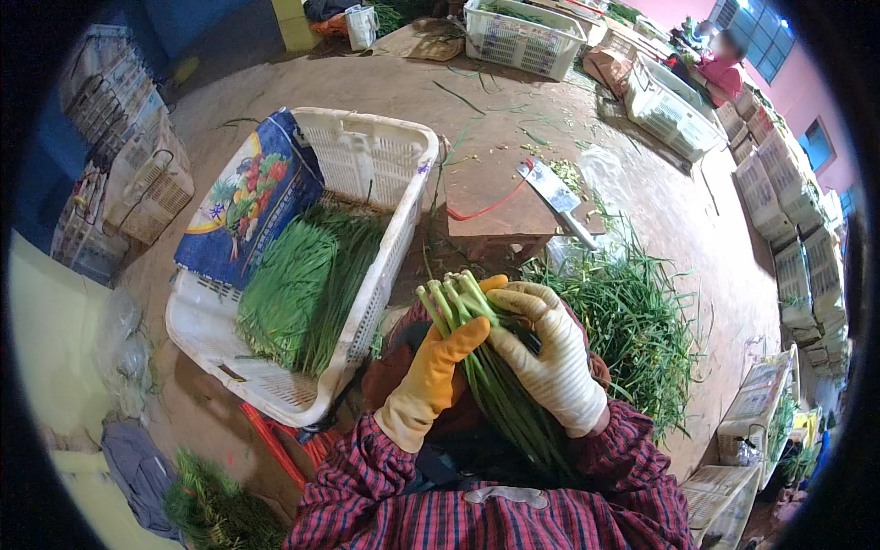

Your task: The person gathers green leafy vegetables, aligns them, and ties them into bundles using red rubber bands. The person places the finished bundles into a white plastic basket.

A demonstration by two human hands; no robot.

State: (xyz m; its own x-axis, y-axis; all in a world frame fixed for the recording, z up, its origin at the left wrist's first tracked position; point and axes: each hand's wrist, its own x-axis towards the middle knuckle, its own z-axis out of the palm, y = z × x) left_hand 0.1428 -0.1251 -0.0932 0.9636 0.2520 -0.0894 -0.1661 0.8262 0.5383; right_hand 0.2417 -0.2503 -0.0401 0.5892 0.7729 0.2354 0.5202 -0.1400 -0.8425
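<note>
A bunch of long green stalks [491,385] with pale cut ends lies over my lap, its ends pointing away from me. My left hand [433,371], in an orange and cream glove, grips the bunch just below those ends, thumb across the top. On the other side my right hand [543,350], in a whitish ribbed glove, has its fingers curled at the stalks near the ends. Ahead stands a low wooden table [495,206] bearing a cleaver [550,192] and a red strip [488,210]. To the left, a white plastic crate [405,227] holds bundled greens [295,289].
A blue printed sack [254,199] drapes over the crate's far-left side. Loose leaves [632,323] are heaped on the floor at my right. Red straps [278,440] lie below the crate. Stacked crates [777,179] line the right wall, where another person [722,72] is at work.
</note>
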